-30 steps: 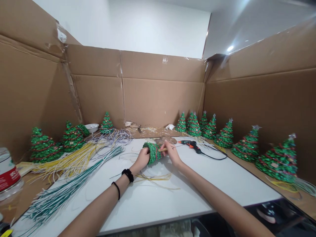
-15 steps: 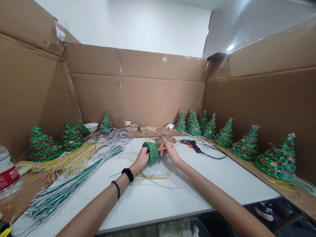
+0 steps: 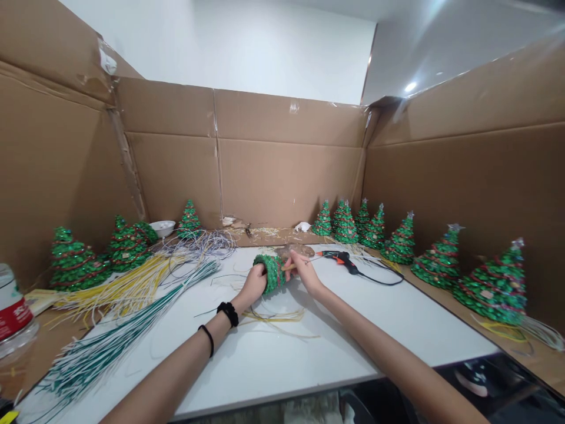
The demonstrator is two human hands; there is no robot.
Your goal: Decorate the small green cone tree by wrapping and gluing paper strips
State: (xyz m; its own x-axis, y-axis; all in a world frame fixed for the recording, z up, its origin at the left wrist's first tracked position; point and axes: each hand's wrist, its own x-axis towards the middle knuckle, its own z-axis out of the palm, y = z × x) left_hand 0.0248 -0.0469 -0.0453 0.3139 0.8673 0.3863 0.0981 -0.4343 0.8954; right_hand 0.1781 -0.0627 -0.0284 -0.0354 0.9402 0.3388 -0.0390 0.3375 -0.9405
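My left hand (image 3: 255, 284) grips the base end of a small green tree (image 3: 272, 274), which lies tilted on its side just above the white board (image 3: 335, 341). The fingers reach inside the tree's open base and are partly hidden. Against the tree's right side, my right hand (image 3: 303, 270) pinches a thin tan stick (image 3: 289, 267). A brown, clear-looking lump (image 3: 291, 249) sits behind the right hand. Yellow strands (image 3: 282, 316) lie below the tree. To the right rests a black and orange glue gun (image 3: 342, 259) with its cord.
Bundles of green (image 3: 128, 330) and yellow strands (image 3: 128, 285) spread at the left, near a bottle (image 3: 15, 312). Finished-looking trees stand on both sides, including one at the right (image 3: 494, 288). A white bowl (image 3: 163, 228) sits at the back left. Cardboard walls (image 3: 291, 171) enclose the table.
The view has shifted very slightly. Both hands stay at the tree, and the right fingers and the stick have moved a little against its side.
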